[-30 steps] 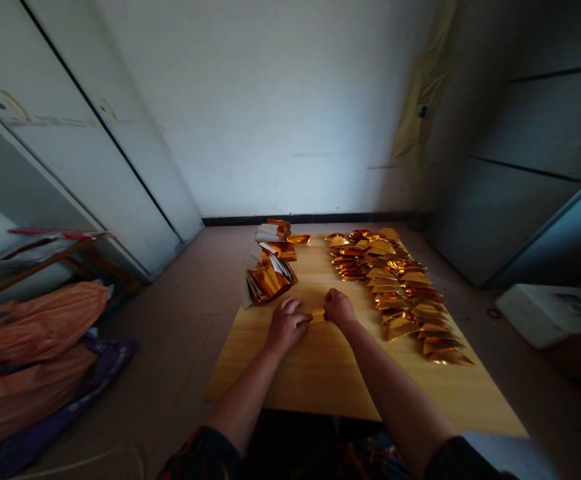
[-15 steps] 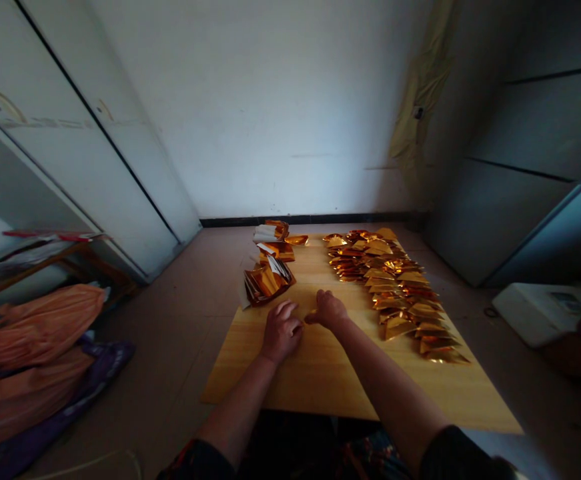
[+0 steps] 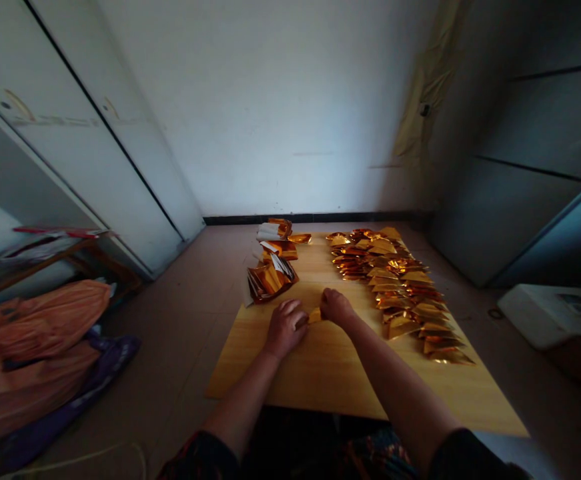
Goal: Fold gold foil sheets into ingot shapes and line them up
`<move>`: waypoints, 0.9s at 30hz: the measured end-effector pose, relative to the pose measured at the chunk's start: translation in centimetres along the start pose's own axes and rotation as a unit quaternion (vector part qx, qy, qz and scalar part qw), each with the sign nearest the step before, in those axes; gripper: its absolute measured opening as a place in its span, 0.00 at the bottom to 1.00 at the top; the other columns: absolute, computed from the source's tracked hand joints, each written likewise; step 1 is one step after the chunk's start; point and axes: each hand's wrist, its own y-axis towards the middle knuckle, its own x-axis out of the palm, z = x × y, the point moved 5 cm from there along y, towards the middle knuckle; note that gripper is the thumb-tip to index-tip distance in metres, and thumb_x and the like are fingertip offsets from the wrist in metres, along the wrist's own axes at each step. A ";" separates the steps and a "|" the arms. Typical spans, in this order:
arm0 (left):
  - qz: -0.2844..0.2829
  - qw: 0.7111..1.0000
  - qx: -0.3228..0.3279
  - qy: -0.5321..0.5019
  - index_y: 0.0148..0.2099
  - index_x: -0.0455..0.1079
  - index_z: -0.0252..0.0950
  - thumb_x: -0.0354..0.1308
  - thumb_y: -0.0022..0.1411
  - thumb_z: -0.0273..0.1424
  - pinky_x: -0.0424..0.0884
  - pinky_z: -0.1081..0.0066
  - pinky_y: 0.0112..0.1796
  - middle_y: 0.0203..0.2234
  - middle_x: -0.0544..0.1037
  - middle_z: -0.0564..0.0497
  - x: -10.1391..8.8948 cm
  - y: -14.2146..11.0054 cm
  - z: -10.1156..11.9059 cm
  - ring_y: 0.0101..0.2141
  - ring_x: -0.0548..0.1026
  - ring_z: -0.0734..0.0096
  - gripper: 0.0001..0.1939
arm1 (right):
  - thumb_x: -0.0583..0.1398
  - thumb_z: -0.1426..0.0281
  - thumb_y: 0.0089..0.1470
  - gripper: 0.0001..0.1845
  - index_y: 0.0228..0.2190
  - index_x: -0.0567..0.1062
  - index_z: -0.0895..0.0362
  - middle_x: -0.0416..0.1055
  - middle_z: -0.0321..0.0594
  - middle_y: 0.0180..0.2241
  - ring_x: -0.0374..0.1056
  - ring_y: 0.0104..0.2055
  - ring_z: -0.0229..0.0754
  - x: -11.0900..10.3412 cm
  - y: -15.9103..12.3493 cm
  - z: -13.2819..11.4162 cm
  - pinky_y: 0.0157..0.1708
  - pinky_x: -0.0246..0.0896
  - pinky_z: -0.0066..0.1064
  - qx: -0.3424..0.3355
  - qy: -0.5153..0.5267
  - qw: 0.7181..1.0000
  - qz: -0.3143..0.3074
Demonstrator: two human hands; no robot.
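Between my two hands is a small piece of gold foil paper (image 3: 315, 315), partly hidden by the fingers. My left hand (image 3: 286, 327) is closed on its left end, and my right hand (image 3: 337, 307) is closed on its right end. Just beyond my left hand lie loose stacks of gold foil sheets (image 3: 271, 279) with white backs. To the right of my right hand, folded gold paper pieces (image 3: 387, 283) lie in overlapping rows.
The wooden board (image 3: 335, 380) stands low in front of me. A white wall (image 3: 290, 133) rises behind it. Cabinets stand on both sides. Orange plastic bags (image 3: 45, 347) lie at the left, and a white box (image 3: 535, 320) sits on the floor at the right.
My hands have drawn slightly apart, and more of the gold paper shows between them. The view has shifted a little; the stacks and rows look the same.
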 end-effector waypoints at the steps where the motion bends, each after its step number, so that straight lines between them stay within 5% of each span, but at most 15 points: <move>1: -0.007 1.000 0.005 -0.004 0.40 0.76 0.41 0.62 0.52 0.30 0.64 0.58 0.51 0.48 0.73 0.47 0.2 0.1 -0.1 0.51 0.65 0.59 0.11 | 0.56 0.77 0.50 0.09 0.34 0.73 0.59 0.73 0.42 0.35 0.68 0.36 0.37 -0.1 0.0 0.2 0.33 0.55 0.23 -0.001 0.009 1.000 -0.001; 12: -0.032 0.999 0.007 0.014 0.42 0.75 0.41 0.57 0.56 0.29 0.63 0.62 0.45 0.37 0.75 0.48 0.6 1.0 1.0 0.43 0.68 0.63 0.11 | 0.54 0.78 0.49 0.10 0.33 0.73 0.57 0.71 0.32 0.20 0.64 0.21 0.32 0.5 0.5 1.4 0.25 0.54 0.21 0.008 0.116 0.993 -0.020; 18: -0.018 0.998 -0.001 0.059 0.39 0.75 0.38 0.53 0.59 0.28 0.64 0.65 0.40 0.30 0.73 0.47 0.7 1.5 1.8 0.37 0.67 0.64 0.10 | 0.54 0.80 0.46 0.14 0.35 0.73 0.58 0.73 0.32 0.25 0.66 0.23 0.32 0.6 0.3 2.2 0.25 0.56 0.20 -0.002 0.158 0.987 -0.021; 21: -0.014 0.996 -0.005 0.087 0.38 0.75 0.38 0.51 0.60 0.27 0.63 0.65 0.39 0.29 0.72 0.47 0.8 1.6 2.0 0.37 0.67 0.64 0.10 | 0.56 0.78 0.47 0.11 0.33 0.74 0.58 0.73 0.35 0.29 0.68 0.31 0.34 -0.1 -0.8 2.3 0.31 0.59 0.22 -0.060 0.164 0.985 0.012; 27: -0.008 0.993 -0.024 0.118 0.37 0.73 0.38 0.50 0.61 0.26 0.63 0.66 0.38 0.29 0.72 0.46 1.0 1.9 2.1 0.36 0.67 0.63 0.10 | 0.59 0.71 0.50 0.05 0.31 0.74 0.57 0.70 0.40 0.36 0.66 0.36 0.37 -0.9 -3.2 2.5 0.37 0.58 0.24 -0.127 0.057 0.988 0.067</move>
